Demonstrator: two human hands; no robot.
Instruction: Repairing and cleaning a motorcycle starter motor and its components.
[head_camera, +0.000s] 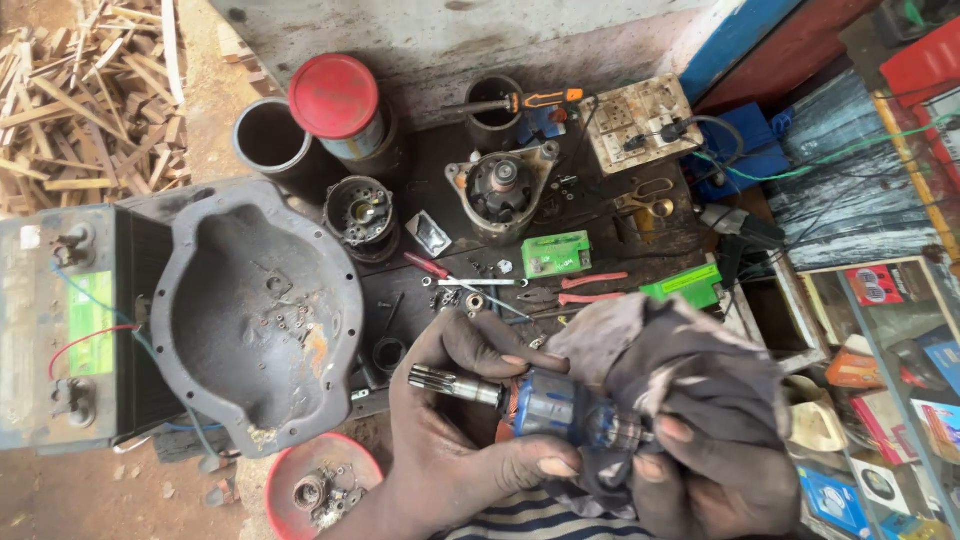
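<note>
My left hand (450, 430) grips a motor armature (545, 405) with a blue winding body and a splined steel shaft (450, 383) that sticks out to the left. My right hand (710, 470) holds a dirty grey rag (670, 350) bunched around the armature's right end, which it hides. Both hands are black with grease and sit low in the middle of the view, above a dark workbench (420, 160).
A large grey metal housing (260, 310) lies at the left beside a battery (60, 320). Behind are a motor end housing (500, 190), a round stator part (362, 215), a red-capped can (335, 100), screwdrivers, pliers, green boxes and a socket board (640, 120). A red dish (320, 490) holds small parts.
</note>
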